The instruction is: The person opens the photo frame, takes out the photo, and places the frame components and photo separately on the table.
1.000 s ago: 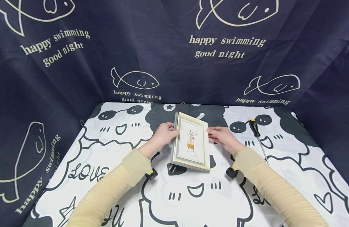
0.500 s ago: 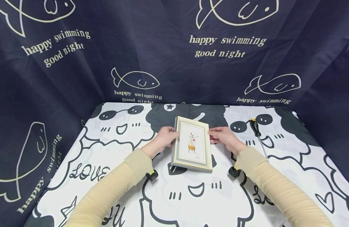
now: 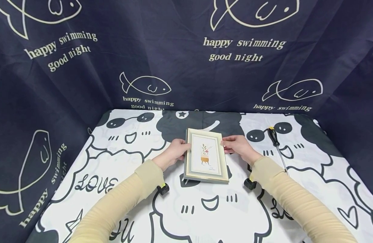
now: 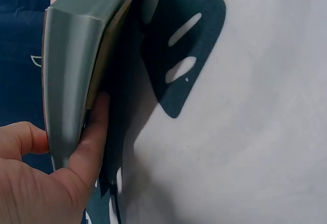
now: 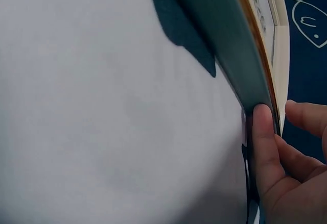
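A cream picture frame [image 3: 218, 158], with a print of a plant in an orange pot, is held at the middle of the table, its front turned up toward the head camera. My left hand [image 3: 173, 152] grips its left edge; in the left wrist view the thumb lies at the front and a finger [image 4: 94, 127] reaches behind. On the opposite edge my right hand [image 3: 239, 146] pinches the frame, one fingertip [image 5: 263, 117] pressing its grey-green side in the right wrist view. Part of a thin tan piece [image 4: 110, 50] shows against the frame's back.
A screwdriver [image 3: 274, 136] with a black and yellow handle lies right of the right hand, shaft toward the right sleeve. The table wears a black-and-white cartoon cloth [image 3: 122, 165]. Dark blue curtains [image 3: 186, 60] stand behind and at both sides.
The picture frame's top edge has come down and nearer, its left side now showing less, so it faces the head camera more squarely. Both hands keep their holds. The screwdriver stays put.
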